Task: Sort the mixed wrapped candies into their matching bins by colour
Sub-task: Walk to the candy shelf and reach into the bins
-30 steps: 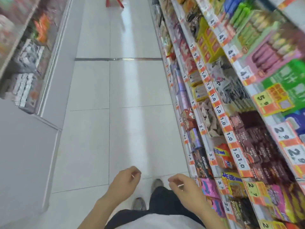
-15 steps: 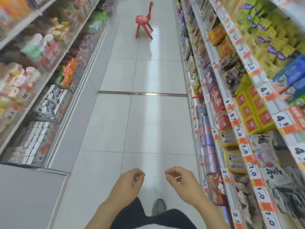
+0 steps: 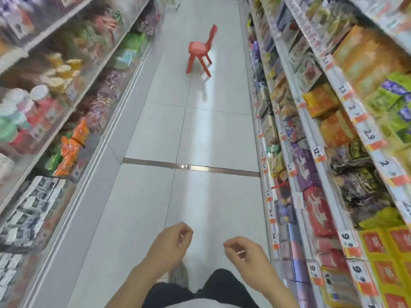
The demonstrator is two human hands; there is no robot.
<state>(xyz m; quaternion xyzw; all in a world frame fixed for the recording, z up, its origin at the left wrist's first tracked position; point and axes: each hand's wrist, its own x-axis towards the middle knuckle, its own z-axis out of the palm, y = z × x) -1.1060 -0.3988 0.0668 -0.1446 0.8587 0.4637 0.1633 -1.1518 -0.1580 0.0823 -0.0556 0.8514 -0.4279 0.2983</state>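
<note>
Left shelving: blurred packets and cups are seen behind clear fronts; orange packets lie on a lower level, black-and-white packs at the bottom.

Tiled floor: a metal strip is laid across the aisle. A small red chair is stood further down the aisle, well apart from the hands.

Left hand: held low over the floor, fingers loosely curled inward; nothing is seen between them.

Right hand: held beside the left, apart from it, fingers curled with thumb and forefinger tips brought close. Whether anything is pinched cannot be told.

Below the hands, dark trousers and one grey shoe are seen.

Right shelving: boxed and bagged goods are stacked behind price tags.

Wrapped candies and colour bins cannot be identified with certainty among the blurred shelf goods.
</note>
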